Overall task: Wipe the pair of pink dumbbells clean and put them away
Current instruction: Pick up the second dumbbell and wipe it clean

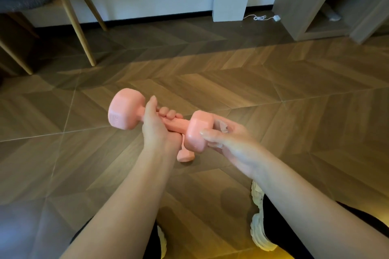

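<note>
Pink dumbbell (124,111), gripped at its handle by the left hand (156,127), has one end cupped by the right hand (230,143) through a pale wipe (221,126), while the second dumbbell (185,156) lies on the floor (273,94) just beneath it: wiping seemingly underway, storing undone.

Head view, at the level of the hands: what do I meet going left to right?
Left head of the held dumbbell → left hand gripping its handle → its right head → right hand, cupping a whitish wipe against that head. The second dumbbell, below, overlaps; left out.
</note>
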